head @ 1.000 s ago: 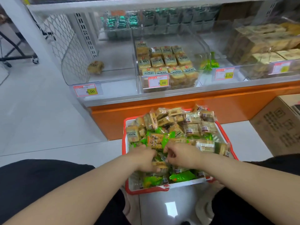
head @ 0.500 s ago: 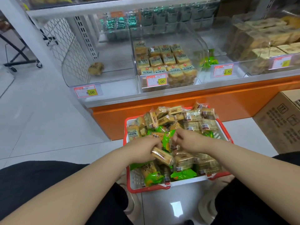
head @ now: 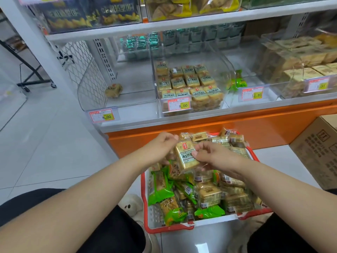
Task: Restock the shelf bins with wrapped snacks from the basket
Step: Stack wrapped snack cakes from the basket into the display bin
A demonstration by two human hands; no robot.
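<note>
Red-rimmed and white-walled, the basket [head: 165, 230] sits on the floor in front of you, heaped with wrapped snacks [head: 209, 196] in tan and green. Your right hand [head: 217, 156] pinches a tan wrapped snack [head: 184, 158] between thumb and curled fingers, holding it tilted just above the heap. Your left hand [head: 162, 145] is curled at the packet's upper left corner and seems to hold it there, though the contact is hard to make out. On the shelf ahead, the middle bin [head: 226, 70] holds neat rows of matching tan packets behind an 8.00 price tag [head: 179, 105]. The left bin [head: 91, 99] holds one lone packet [head: 113, 90]. A cardboard box [head: 317, 150] stands at your right.
</note>
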